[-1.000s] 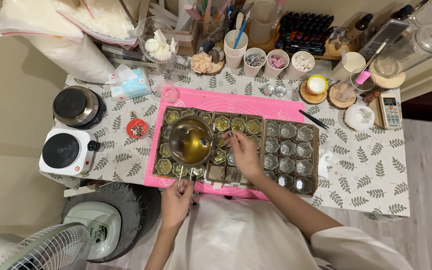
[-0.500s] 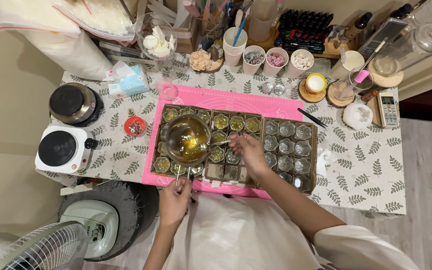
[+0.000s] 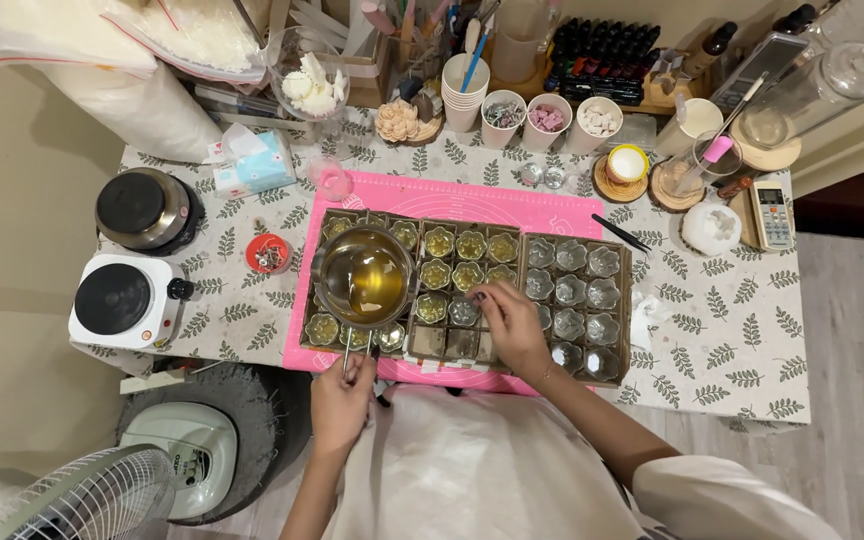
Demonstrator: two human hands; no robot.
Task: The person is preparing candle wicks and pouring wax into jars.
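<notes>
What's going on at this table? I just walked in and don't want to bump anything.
A person holds a metal pot of amber liquid by its handle with the left hand, above a cardboard tray of small glass cups. The right hand holds a spoon over a cup in the tray's lower middle. Most cups in this tray look filled yellow; those in the right tray look clear. Both trays sit on a pink mat.

1. The metal pot (image 3: 364, 276) hangs over the left cardboard tray (image 3: 314, 290) — it blocks the cups beneath.
2. The right tray (image 3: 628, 300) lies uncovered from above.
3. Paper cups (image 3: 542, 118) and bottles (image 3: 607, 60) crowd the back edge — open tablecloth (image 3: 732, 330) at the right.
</notes>
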